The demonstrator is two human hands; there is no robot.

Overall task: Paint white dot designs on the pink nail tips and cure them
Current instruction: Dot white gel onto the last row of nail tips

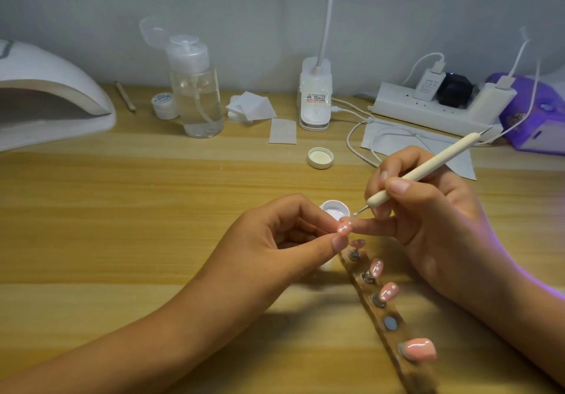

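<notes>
Pink nail tips [389, 291] sit right of centre, with the kit laid out around them. Far left on the tabletop [153, 210], the white curing lamp [46, 88] stands with its mouth open toward the work, probably kept in reach for the curing step not yet due. Nearer centre, the left hand [275, 241] pinches one pink nail tip [345, 228] between thumb and fingertips. It is lifted clear and angled up so its face meets the tool. Just behind it is the open pot of white gel [334, 208], close by for reloading; its lid [320, 157] lies further back. The dotting tool [422, 170] has its metal point at the held tip's far edge. The right hand [428, 210] grips it pen-fashion, one lower finger reaching across to the left fingers, seemingly as a brace. Below, a wooden holder strip [406, 372] carries four more tips. Two show white dots and two look plain. One stand [390, 323] is bare, likely the held tip's place.
</notes>
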